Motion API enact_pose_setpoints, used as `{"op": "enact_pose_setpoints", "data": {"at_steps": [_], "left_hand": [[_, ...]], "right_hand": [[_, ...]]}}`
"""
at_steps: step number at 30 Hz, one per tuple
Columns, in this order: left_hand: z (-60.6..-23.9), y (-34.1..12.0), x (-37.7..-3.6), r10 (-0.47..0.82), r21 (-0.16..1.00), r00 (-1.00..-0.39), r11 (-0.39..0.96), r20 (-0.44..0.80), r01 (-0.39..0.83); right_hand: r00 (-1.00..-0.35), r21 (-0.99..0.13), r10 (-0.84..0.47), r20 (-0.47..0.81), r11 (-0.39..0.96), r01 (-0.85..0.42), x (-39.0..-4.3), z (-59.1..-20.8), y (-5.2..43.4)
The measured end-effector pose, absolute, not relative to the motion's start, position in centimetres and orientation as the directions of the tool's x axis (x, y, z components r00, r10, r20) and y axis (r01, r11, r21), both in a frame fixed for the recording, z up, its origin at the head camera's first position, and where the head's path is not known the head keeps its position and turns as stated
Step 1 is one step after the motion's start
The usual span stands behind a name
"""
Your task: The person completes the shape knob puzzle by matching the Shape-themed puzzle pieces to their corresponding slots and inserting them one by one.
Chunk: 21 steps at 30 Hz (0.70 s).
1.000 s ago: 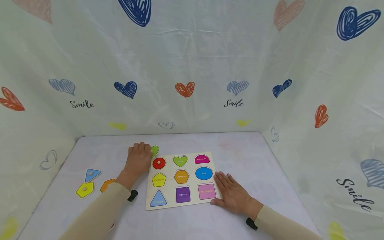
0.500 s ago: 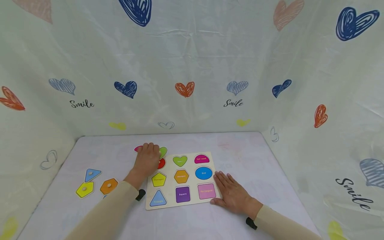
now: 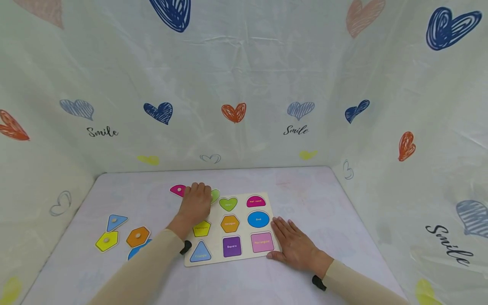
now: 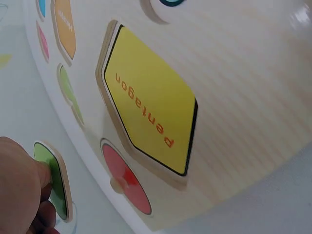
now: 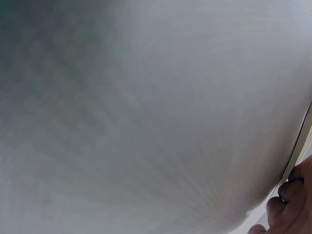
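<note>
A wooden shape-puzzle board lies in the middle of the table, with coloured recesses named in print. My left hand is over its top left corner and hides the red circle there. In the left wrist view its fingers pinch a green piece, which hangs just off the board's edge next to the seated red circle and the yellow pentagon recess. My right hand lies flat on the table, fingers straight, against the board's right edge.
A pink half-round piece lies just left of my left hand. Further left on the table are a blue triangle, a yellow pentagon, an orange hexagon and a blue piece half behind my sleeve. Heart-printed sheets wall three sides.
My left hand has slid to the right with the green piece, from beside the board to over its top left corner. The pink piece came into view. My right hand stayed put.
</note>
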<state>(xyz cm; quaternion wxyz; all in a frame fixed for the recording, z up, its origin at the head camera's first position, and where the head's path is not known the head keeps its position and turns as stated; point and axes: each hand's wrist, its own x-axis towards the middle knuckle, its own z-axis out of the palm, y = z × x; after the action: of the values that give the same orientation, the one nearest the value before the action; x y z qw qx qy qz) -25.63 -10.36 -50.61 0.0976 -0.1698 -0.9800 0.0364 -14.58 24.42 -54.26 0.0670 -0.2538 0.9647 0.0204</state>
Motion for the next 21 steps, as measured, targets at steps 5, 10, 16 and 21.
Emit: {"op": "enact_pose_setpoints", "data": {"at_steps": [5, 10, 16, 21], "left_hand": [[-50.8, -9.6, -25.7, 0.351, -0.111, -0.920, 0.935, 0.173, 0.336], [-51.2, -8.8, -25.9, 0.345, -0.079, -0.923, 0.938, 0.168, 0.336], [-51.3, -8.0, -25.9, 0.340, -0.070, -0.931, 0.940, 0.134, 0.333], [-51.4, -7.5, -25.9, 0.346, -0.070, -0.930, 0.938, 0.124, 0.340]], "right_hand": [[-0.862, -0.003, -0.487, -0.139, 0.871, -0.492, -14.5, -54.2, 24.4], [-0.862, 0.000, -0.486, -0.144, 0.871, -0.491, -14.5, -54.2, 24.4], [-0.864, 0.008, -0.483, -0.145, 0.872, -0.489, -14.5, -54.2, 24.4], [-0.864, 0.000, -0.482, -0.146, 0.873, -0.487, -14.5, -54.2, 24.4]]}}
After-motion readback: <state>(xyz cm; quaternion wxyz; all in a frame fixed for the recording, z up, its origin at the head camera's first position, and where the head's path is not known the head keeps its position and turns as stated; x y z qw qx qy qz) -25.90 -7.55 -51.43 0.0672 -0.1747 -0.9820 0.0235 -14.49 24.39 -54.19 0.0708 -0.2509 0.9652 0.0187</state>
